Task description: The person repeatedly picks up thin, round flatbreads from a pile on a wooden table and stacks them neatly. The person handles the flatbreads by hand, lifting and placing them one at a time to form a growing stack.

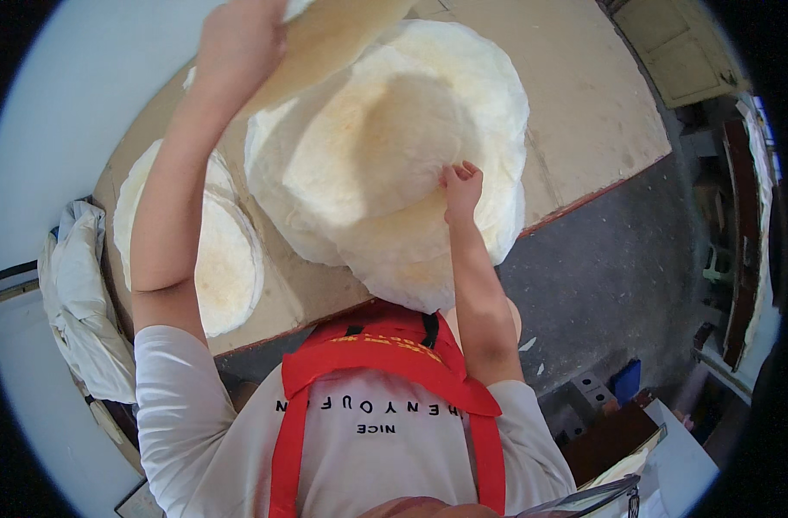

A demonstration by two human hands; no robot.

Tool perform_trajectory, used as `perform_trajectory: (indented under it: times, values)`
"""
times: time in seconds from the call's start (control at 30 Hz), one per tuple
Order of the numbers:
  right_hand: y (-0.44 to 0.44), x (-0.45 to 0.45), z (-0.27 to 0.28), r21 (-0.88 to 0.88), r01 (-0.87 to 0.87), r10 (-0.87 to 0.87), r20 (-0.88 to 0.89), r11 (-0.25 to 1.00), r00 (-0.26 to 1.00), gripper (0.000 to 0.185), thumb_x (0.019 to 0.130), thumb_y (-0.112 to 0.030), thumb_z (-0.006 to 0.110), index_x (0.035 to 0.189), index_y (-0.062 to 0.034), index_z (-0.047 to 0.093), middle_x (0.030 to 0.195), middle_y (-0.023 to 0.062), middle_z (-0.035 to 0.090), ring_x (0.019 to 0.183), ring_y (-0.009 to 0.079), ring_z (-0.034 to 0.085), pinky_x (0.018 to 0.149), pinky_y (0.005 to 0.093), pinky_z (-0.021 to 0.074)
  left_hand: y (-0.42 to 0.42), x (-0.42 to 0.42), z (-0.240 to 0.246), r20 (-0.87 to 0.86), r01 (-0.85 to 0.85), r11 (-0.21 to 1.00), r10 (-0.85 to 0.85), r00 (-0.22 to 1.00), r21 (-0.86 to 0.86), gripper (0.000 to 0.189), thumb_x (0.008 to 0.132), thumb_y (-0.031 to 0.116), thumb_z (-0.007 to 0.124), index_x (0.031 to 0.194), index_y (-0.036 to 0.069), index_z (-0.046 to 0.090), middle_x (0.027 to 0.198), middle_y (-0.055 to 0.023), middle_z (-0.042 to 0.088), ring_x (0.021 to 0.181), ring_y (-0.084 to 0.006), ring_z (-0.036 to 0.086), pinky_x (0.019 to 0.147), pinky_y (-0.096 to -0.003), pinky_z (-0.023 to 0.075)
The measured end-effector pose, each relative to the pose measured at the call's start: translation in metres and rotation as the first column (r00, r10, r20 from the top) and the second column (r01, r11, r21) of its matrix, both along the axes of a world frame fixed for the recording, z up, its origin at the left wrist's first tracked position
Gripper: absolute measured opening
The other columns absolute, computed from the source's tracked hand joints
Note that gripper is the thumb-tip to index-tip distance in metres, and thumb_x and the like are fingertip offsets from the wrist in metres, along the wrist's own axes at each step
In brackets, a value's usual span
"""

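Observation:
Near the top left, my left hand [241,48] is raised and grips the edge of a tan-and-white sheet [342,42], which slants above the table and runs out of view. Below it lies a pile of large, roughly round, pale sheets [329,188] with soft white rims, fibrous like wadding; the exact material cannot be told. On the pile's right part, my right hand [464,188] has its fingertips pinched at the surface of a sheet, where small creases show. A smaller stack of round pale sheets [228,265] lies to the left, partly behind my left forearm.
The sheets lie on a tan board-topped table [588,123] whose near edge is close to my red apron [381,369]. A bundle of whitish cloth [79,291] stands beyond the table's left end. Right of the table are a grey floor [601,278], a pale cabinet [669,48] and a hollow block [585,395].

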State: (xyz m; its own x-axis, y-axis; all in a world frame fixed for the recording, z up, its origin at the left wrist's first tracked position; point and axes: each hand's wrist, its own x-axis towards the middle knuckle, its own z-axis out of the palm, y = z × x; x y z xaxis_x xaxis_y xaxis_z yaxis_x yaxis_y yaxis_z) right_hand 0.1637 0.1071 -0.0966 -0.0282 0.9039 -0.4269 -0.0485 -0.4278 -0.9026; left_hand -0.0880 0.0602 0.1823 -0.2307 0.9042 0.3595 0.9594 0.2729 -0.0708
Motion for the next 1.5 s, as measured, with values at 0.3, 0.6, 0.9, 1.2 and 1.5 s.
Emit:
perform_trajectory:
  times: [0.3,0.6,0.9,1.2,1.5]
  values:
    - [0.034,-0.005,0.030,-0.228,-0.676,0.707,0.097,0.701,0.700,0.022,0.073,-0.020,0.063,0.061,-0.0037,0.055,0.059,0.0036,0.054,0.054,0.0099,0.047,0.043,0.0237,0.0341,-0.035,0.089,-0.202,0.473,0.002,0.995,0.043,0.880,-0.096,0.011,0.072,0.006,0.046,0.080,0.003,0.053,0.074,-0.0182,0.057,0.073,-0.0336,0.056,0.063,-0.0425,0.0433]
    - [0.016,-0.035,0.045,-0.117,-0.308,0.295,-0.116,0.944,0.949,0.024,0.080,-0.023,0.057,0.087,-0.0007,0.054,0.078,0.0062,0.056,0.062,0.0115,0.051,0.053,0.0232,0.0426,-0.042,0.061,-0.214,0.948,-0.271,0.932,0.286,0.139,-0.241,0.018,0.077,0.014,0.058,0.090,0.002,0.059,0.079,-0.0096,0.060,0.067,-0.0204,0.054,0.060,-0.0319,0.0427]
    - [-0.011,-0.060,-0.002,-0.333,-0.513,0.465,-0.218,0.791,0.858,0.026,0.082,-0.022,0.055,0.090,0.0027,0.054,0.084,0.0095,0.058,0.070,0.0162,0.057,0.062,0.0278,0.0500,-0.039,0.025,-0.210,0.919,-0.282,0.946,0.249,0.305,-0.162,0.020,0.076,0.017,0.058,0.087,0.001,0.058,0.069,-0.0051,0.057,0.062,-0.0120,0.051,0.057,-0.0293,0.0425]
    - [-0.018,-0.060,0.010,-0.328,-0.489,0.463,-0.158,0.808,0.872,0.021,0.083,-0.020,0.053,0.088,0.0006,0.054,0.080,0.0071,0.058,0.066,0.0149,0.057,0.058,0.0264,0.0490,-0.007,-0.037,-0.005,0.033,-0.047,0.999,0.047,0.998,0.005,0.030,0.067,0.004,0.052,0.097,0.008,0.056,0.071,-0.0155,0.058,0.066,-0.0318,0.057,0.059,-0.0389,0.0440]
    - [-0.009,-0.087,0.037,-0.153,-0.579,0.421,-0.542,0.801,0.727,0.022,0.082,-0.019,0.052,0.092,0.0008,0.056,0.087,0.0086,0.059,0.078,0.0149,0.056,0.072,0.0279,0.0474,-0.051,0.061,-0.214,0.482,-0.144,0.973,0.215,0.850,-0.182,0.026,0.065,0.009,0.055,0.091,0.005,0.057,0.079,-0.0167,0.059,0.075,-0.0318,0.057,0.067,-0.0414,0.0453]
